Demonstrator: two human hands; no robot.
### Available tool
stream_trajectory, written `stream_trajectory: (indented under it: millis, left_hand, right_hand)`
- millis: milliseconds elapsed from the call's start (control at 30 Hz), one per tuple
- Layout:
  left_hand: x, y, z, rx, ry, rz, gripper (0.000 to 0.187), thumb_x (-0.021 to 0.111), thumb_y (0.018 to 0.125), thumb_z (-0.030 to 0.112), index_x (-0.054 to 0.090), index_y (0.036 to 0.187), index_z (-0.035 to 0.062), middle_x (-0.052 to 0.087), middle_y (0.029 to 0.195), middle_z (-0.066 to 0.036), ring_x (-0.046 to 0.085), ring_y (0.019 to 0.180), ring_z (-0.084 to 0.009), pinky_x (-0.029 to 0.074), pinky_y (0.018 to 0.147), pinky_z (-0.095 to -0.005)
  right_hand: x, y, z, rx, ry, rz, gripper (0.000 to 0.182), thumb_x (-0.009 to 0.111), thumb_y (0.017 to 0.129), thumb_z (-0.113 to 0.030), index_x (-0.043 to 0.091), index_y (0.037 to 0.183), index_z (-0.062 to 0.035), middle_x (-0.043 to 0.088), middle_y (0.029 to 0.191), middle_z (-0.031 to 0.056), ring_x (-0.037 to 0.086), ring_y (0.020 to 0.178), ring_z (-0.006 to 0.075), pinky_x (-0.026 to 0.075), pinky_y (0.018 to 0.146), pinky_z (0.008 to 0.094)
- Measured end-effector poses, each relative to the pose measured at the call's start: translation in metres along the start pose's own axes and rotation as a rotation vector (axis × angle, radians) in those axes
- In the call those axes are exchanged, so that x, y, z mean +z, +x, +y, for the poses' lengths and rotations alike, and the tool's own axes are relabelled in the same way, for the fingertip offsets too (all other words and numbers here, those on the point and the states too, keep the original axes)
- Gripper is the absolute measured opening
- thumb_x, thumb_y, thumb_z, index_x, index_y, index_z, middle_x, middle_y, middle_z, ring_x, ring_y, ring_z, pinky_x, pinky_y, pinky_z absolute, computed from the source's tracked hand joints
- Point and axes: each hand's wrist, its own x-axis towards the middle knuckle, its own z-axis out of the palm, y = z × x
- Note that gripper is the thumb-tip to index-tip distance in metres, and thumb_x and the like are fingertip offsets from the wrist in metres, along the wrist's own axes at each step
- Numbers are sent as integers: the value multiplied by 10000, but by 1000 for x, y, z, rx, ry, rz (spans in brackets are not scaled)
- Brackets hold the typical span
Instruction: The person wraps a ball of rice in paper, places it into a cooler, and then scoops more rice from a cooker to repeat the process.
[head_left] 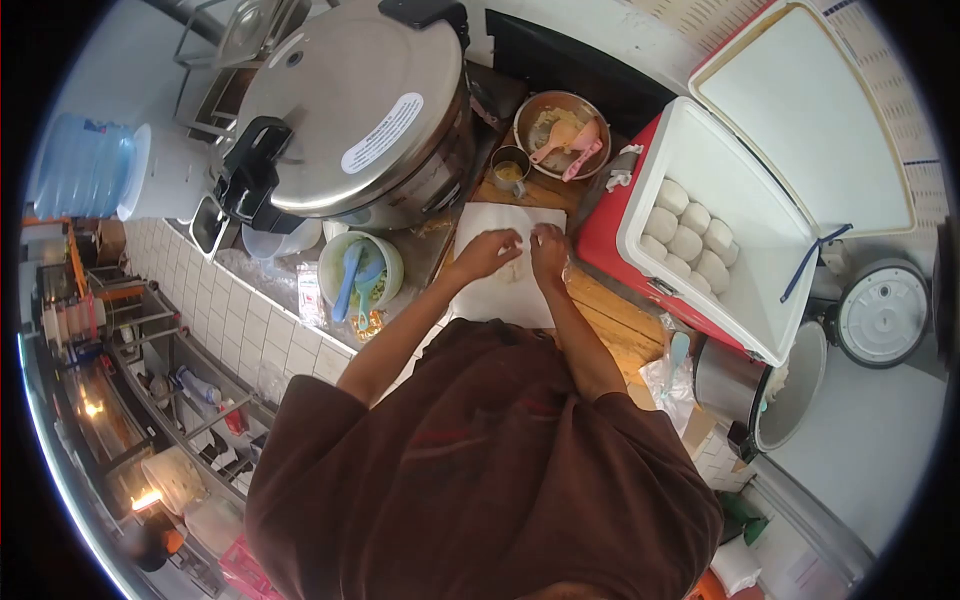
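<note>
A white sheet or board (478, 300) lies on the wooden worktop in front of my body. Over its upper part my left hand (490, 253) is bent inward, fingers curled and close together. Facing it, my right hand (547, 250) has its fingers bent down near the sheet's right edge. Something small and pale shows between the two hands, too small to make out. Beyond the sheet stand a metal cup (510, 170) with yellowish contents and a bowl (560, 135) holding pink and orange scoops.
A large lidded steel pot (350, 110) stands at upper left. Below it is a tub (392, 262) with blue utensils. On the right, an open red cooler (608, 220) holds several round pale dough balls (685, 243). A metal pot (728, 380) stands at lower right.
</note>
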Motion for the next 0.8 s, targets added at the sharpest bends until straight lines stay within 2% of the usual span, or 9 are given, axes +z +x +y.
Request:
stream_trajectory:
  millis: [67,200,267,300,367,500,567,667,800]
  left_hand:
    - [6,29,-21,15,70,-43,334,686,872,213,618,1143,31,661,1058,-171,633,1030,-309,489,885,-396]
    - [16,57,-40,171,513,43,491,733,802,179,560,1248,72,608,1234,-146,600,1101,-334,456,971,-440]
    - [17,66,-45,192,648,33,537,739,793,167,537,1283,83,571,1307,-137,576,1152,-335,436,1009,-451]
    - [23,66,-54,121,671,-57,474,710,810,154,562,1254,77,539,1347,-132,548,1190,-330,424,1024,-461]
    - [31,68,-71,48,693,-135,413,680,827,140,587,1224,70,508,1386,-127,521,1229,-325,411,1039,-471]
    - [36,52,-82,168,868,-41,164,599,855,133,676,985,72,499,1397,-110,452,1283,-311,368,1060,-478]
    - [34,48,-78,189,853,-7,134,581,856,136,690,900,72,508,1387,-101,447,1277,-307,354,1065,-473]
    - [32,41,-72,202,763,64,103,598,826,135,682,841,78,531,1350,-94,463,1242,-295,350,1052,-461]
    - [25,36,-62,273,656,173,92,605,799,128,674,838,80,569,1216,-84,479,1200,-288,352,1037,-464]
  right_hand:
    - [-2,2,-2,233,243,-174,127,705,793,-57,651,906,-36,622,1180,127,552,1129,356,446,940,442]
    - [-19,1,-14,430,436,-168,276,683,828,-49,627,1098,-33,571,1242,185,536,1157,378,460,936,416]
    - [-14,-1,-7,173,49,-81,396,664,872,-151,577,1242,-43,488,1369,207,469,1252,388,418,1009,445]
    - [-11,-5,-7,175,42,-82,396,664,872,-151,577,1242,-43,488,1369,207,469,1252,388,418,1009,445]
    - [-3,-4,-7,231,-336,-170,495,649,887,-176,502,1342,-53,361,1471,248,340,1378,370,378,1051,484]
    - [8,-9,2,144,-369,-166,410,665,877,-258,604,1246,-90,349,1508,200,265,1422,362,331,1079,518]
    - [14,-13,7,168,-286,-132,244,715,831,-234,695,1041,-111,387,1489,162,313,1393,359,328,1076,516]
    - [16,-16,9,195,-151,-14,130,762,776,-208,700,836,-110,446,1447,117,359,1357,356,328,1070,509]
    - [-6,-18,-6,209,40,-3,161,767,737,-162,661,857,-140,491,1387,66,399,1309,341,325,1057,504]
